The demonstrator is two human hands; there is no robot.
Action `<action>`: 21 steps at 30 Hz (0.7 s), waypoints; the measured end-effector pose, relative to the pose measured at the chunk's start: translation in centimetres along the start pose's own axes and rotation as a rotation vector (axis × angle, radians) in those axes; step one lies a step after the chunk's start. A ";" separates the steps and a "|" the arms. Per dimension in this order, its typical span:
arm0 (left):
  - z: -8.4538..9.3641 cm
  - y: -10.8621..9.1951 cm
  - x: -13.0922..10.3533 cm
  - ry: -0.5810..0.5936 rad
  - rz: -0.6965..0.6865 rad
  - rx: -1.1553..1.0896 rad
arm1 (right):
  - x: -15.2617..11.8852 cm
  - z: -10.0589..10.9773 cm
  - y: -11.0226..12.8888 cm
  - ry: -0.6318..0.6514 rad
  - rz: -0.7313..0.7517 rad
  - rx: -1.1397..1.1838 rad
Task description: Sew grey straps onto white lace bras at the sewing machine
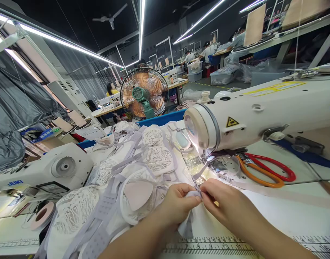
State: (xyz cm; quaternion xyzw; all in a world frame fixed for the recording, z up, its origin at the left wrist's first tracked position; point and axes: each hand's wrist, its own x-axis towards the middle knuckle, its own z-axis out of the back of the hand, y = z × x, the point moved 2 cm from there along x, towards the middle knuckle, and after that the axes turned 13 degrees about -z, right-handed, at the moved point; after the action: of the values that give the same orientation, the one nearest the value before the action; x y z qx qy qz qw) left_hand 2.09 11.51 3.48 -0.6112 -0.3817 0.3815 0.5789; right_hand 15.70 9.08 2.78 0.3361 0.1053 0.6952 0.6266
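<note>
My left hand (178, 203) pinches a pale lavender bra strap (193, 193) between thumb and forefinger. Close against it, my right hand (221, 201) grips the same strap with its fingertips, so the two hands nearly touch. From there the strap runs up toward the lit needle area of the white sewing machine (243, 115). A loose end of fabric hangs below my left hand. On the left lies a pile of white lace bras (156, 158) with lavender edging. The exact part between my fingertips is small and partly hidden.
Scissors with orange and red handles (262, 171) lie beside the needle area. A second sewing machine (65, 169) stands at left, near a pink tape roll (43, 216). A printed ruler (216, 248) edges the table. Behind are a large fan (145, 93), plastic bins (221, 78) and other workers.
</note>
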 end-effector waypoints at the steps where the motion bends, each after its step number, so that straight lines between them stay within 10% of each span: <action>1: 0.0 0.0 0.0 0.016 0.006 -0.015 | 0.0 0.0 0.0 -0.002 -0.017 0.031; 9: 0.3 -0.1 0.0 0.088 0.023 0.018 | -0.2 0.5 -0.6 0.176 -0.163 0.290; 21: 0.1 0.6 -0.2 -0.041 -0.106 0.557 | -1.9 1.2 -1.8 -0.076 0.000 0.112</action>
State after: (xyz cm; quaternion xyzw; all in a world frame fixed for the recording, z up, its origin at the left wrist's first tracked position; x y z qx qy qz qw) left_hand 1.93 11.29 2.85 -0.4001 -0.3050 0.4532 0.7359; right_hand 17.82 7.33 2.03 0.3966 0.1201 0.6750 0.6104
